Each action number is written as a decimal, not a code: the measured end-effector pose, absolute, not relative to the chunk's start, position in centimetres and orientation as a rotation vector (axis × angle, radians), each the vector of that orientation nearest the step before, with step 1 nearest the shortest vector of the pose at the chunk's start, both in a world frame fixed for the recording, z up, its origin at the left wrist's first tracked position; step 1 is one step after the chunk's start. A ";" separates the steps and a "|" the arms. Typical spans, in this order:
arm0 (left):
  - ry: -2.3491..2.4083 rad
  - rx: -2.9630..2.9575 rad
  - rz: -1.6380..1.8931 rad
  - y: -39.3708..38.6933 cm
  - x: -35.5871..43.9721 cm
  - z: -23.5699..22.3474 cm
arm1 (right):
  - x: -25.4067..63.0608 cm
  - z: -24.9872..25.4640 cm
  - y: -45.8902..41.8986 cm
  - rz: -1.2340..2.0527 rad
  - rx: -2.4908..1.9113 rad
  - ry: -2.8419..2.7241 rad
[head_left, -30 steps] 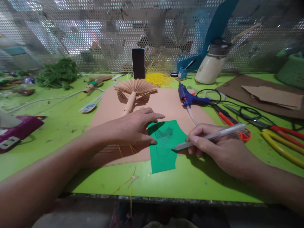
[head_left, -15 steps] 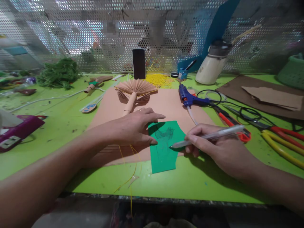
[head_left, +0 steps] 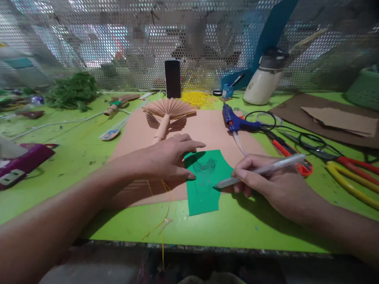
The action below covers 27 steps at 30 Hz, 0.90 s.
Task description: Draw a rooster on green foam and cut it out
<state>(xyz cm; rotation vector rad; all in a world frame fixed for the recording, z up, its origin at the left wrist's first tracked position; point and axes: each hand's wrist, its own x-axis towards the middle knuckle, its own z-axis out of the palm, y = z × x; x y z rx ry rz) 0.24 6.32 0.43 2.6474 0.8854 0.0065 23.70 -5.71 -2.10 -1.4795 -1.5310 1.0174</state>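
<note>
A green sheet (head_left: 204, 201) with dark sketched lines lies partly on a larger tan sheet (head_left: 207, 126) and partly on the table. My left hand (head_left: 170, 157) rests over its left edge, fingers stretched out, thumb and fingertips on or just above the sheet. In my right hand (head_left: 257, 177) is a pen (head_left: 278, 162), its dark tip at the right part of the drawing. Beyond my left hand lies a pleated tan paper fan shape (head_left: 168, 108) with a rolled stem, whose lower end my hand hides. Thin yellow strands (head_left: 168, 197) trail below my left wrist.
A blue glue gun (head_left: 233, 118) lies behind my right hand, with a red cutter (head_left: 281, 148) and red-and-yellow-handled scissors (head_left: 340, 173) to the right. A phone (head_left: 172, 79) stands at the back beside yellow strips (head_left: 197, 99). A purple power strip (head_left: 26, 163) sits far left.
The pen tip has shifted slightly down and to the right on the green sheet, and more lines show in the drawing. My left hand stays in place.
</note>
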 end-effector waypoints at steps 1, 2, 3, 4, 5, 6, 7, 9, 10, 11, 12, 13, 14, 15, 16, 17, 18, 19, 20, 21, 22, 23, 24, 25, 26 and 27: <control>0.885 2.647 0.008 6.3 0.2 0.4 | 23.7 -2.0 -5.7 1.015 -1.485 -1.537; 0.881 2.645 0.011 6.3 0.2 0.4 | 23.7 -1.9 -5.6 1.012 -1.486 -1.541; 0.879 2.643 0.014 6.3 0.2 0.4 | 23.7 -1.8 -5.6 1.007 -1.484 -1.541; 0.874 2.640 0.015 6.3 0.2 0.4 | 23.7 -1.8 -5.6 1.005 -1.485 -1.538; 0.869 2.641 0.019 6.3 0.2 0.4 | 23.7 -1.9 -5.6 1.004 -1.486 -1.537; 0.867 2.644 0.021 6.4 0.2 0.3 | 23.7 -1.9 -5.6 1.007 -1.486 -1.535; 0.865 2.649 0.023 6.4 0.1 0.3 | 23.7 -2.0 -5.7 1.009 -1.485 -1.528; 0.858 2.651 0.025 6.4 0.1 0.2 | 23.7 -2.1 -5.7 1.020 -1.478 -1.517; 0.856 2.650 0.026 6.4 0.0 0.2 | 23.7 -2.1 -5.7 1.023 -1.475 -1.515; 0.854 2.648 0.029 6.5 0.0 0.1 | 23.7 -2.2 -5.7 1.025 -1.473 -1.518; 0.850 2.646 0.033 6.5 0.0 0.1 | 23.7 -2.2 -5.7 1.024 -1.473 -1.520; 0.847 2.646 0.038 6.5 -0.1 0.1 | 23.7 -2.2 -5.6 1.021 -1.470 -1.525; 0.846 2.646 0.039 6.5 -0.1 0.1 | 23.7 -2.1 -5.6 1.022 -1.462 -1.527; 0.843 2.646 0.039 6.6 -0.1 0.0 | 23.7 -2.1 -5.5 1.021 -1.452 -1.521; 0.843 2.644 0.037 6.6 -0.1 0.0 | 23.7 -2.1 -5.5 1.028 -1.441 -1.509; 0.844 2.644 0.033 6.6 -0.1 0.0 | 23.7 -2.0 -5.4 1.035 -1.431 -1.491; 0.848 2.644 0.033 6.5 0.0 0.1 | 23.7 -2.0 -5.4 1.040 -1.428 -1.476; 0.850 2.645 0.034 6.5 0.0 0.1 | 23.7 -2.0 -5.4 1.045 -1.428 -1.467; 0.851 2.643 0.036 6.5 0.0 0.1 | 23.7 -2.0 -5.4 1.045 -1.429 -1.463; 0.852 2.644 0.038 6.5 0.0 0.2 | 23.7 -1.9 -5.5 1.044 -1.435 -1.465; 0.853 2.647 0.039 6.5 0.0 0.2 | 23.8 -1.9 -5.5 1.038 -1.440 -1.473; 0.852 2.653 0.039 6.4 0.0 0.2 | 23.8 -1.9 -5.5 1.030 -1.444 -1.483; 0.847 2.660 0.040 6.4 0.0 0.2 | 23.8 -1.9 -5.6 1.022 -1.445 -1.491; 0.844 2.667 0.043 6.4 0.0 0.2 | 23.8 -1.9 -5.6 1.016 -1.446 -1.499; 0.843 2.671 0.044 6.4 0.0 0.2 | 23.8 -1.9 -5.6 1.010 -1.448 -1.507; 0.843 2.672 0.044 6.4 0.0 0.2 | 23.8 -1.8 -5.7 1.008 -1.448 -1.514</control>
